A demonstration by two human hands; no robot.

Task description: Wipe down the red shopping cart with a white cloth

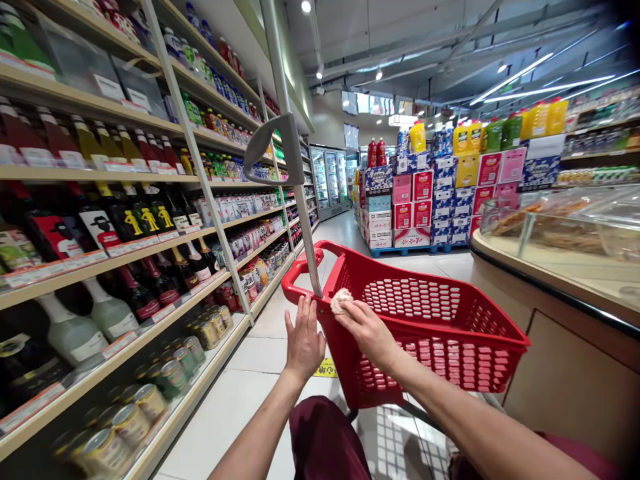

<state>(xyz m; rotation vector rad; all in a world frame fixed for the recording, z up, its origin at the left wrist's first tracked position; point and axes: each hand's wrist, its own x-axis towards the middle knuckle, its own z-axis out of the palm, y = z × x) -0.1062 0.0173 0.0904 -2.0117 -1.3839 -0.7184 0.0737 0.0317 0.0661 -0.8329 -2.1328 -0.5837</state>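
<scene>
A red plastic shopping cart basket [380, 320] with perforated sides stands in front of me. My right hand [367, 330] is closed round a crumpled whitish cloth [341, 300], pressed against the basket's near upper rim. To its left, my left hand [305, 340] has its fingers stretched out, with the fingertips at the basket's rim beside the foot of a metal pole [307, 233]. That pole rises from the basket's corner and carries a grey loop handle [273, 153]. Nothing shows in my left hand.
Shelves of bottles and cans [175, 240] line the left side. Stacked drink cartons [415, 207] stand ahead on blue pallets. A counter with a glass edge [550, 233] is close on the right. A yellow floor sticker [326, 368] lies partly behind my left hand.
</scene>
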